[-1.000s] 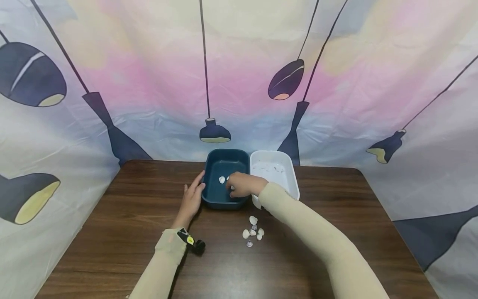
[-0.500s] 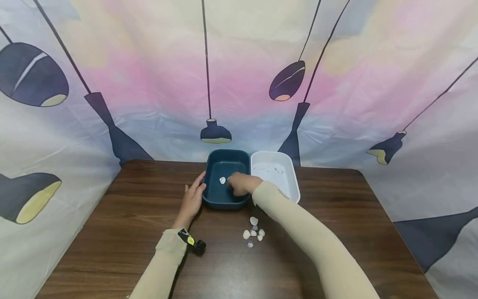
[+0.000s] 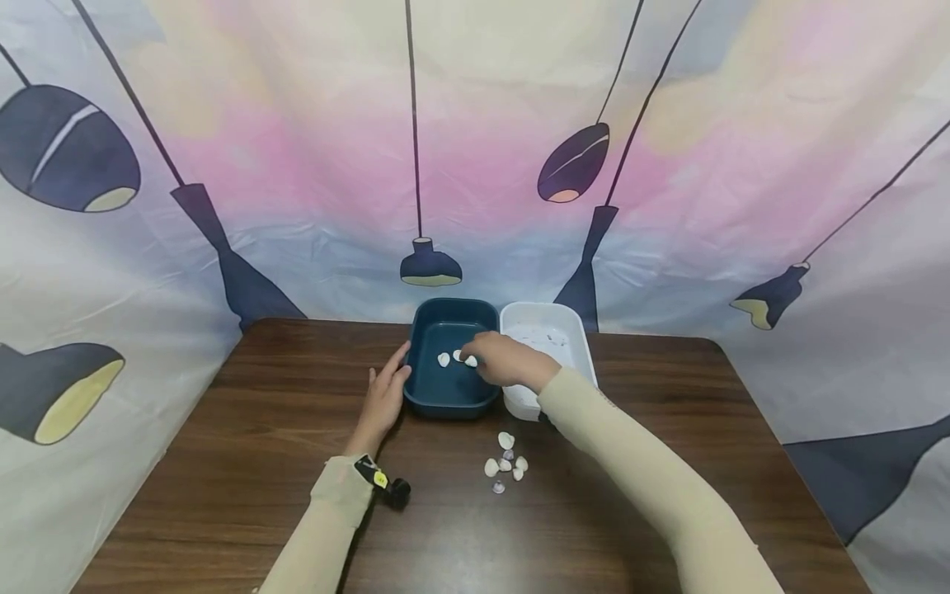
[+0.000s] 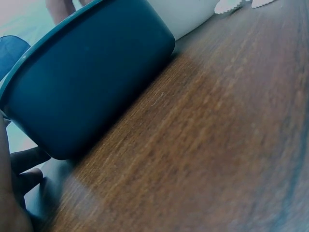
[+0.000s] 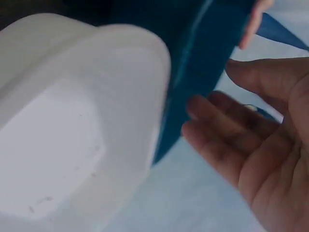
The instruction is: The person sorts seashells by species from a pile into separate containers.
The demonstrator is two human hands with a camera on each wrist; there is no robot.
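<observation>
1. Right hand (image 3: 508,361) hovers over the blue tub (image 3: 451,388), grip loose and holding nothing; its wrist hides part of the white tub (image 3: 582,346).
2. Three shells (image 3: 444,360) lie inside the blue tub.
3. Left hand (image 3: 384,393) rests flat against its 9 o'clock wall.
4. Loose shells (image 3: 506,464) sit at 6 o'clock on the open desk (image 3: 223,462).

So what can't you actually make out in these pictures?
- Head view: whether the right hand pinches a shell over the blue tub; too small.
- Head view: specks in the white tub; too small.
- Left wrist view: left hand cut off by the edge.
- Right wrist view: blurred, no shells visible.
</observation>
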